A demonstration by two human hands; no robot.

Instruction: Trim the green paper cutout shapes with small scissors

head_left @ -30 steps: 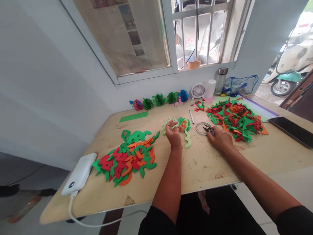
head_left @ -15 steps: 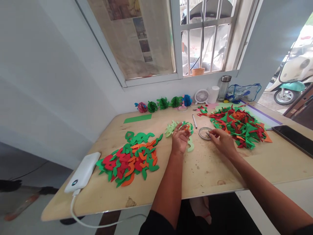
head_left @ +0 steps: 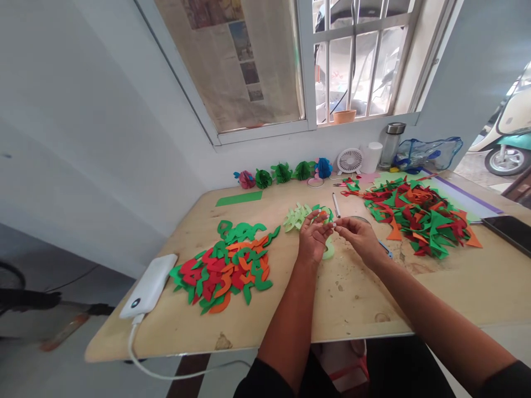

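My left hand (head_left: 313,237), palm up with curled fingers, meets my right hand (head_left: 357,235) over the middle of the table. Their fingertips close around something tiny and whitish, too small to name. Just behind the left fingers lie light green paper cut-outs (head_left: 296,216) and green and orange bits. Another pale green curved piece (head_left: 329,250) rests beside the left wrist. Behind my right hand the rim of a clear ring (head_left: 360,219), perhaps a tape roll, shows in part. A blue-handled tool (head_left: 386,250) pokes out beside the right wrist.
Left sits a pile of paper cut-outs (head_left: 224,268) and a white power bank (head_left: 148,286). A heap of scraps (head_left: 423,215) and a phone (head_left: 508,232) lie right. Behind are a pen (head_left: 336,204), several paper figures (head_left: 282,172), a fan (head_left: 349,161) and a bottle (head_left: 391,146).
My right hand has left the clear ring and moved left to meet my left hand. The blue-handled tool now shows by the right wrist. The view has shifted slightly.
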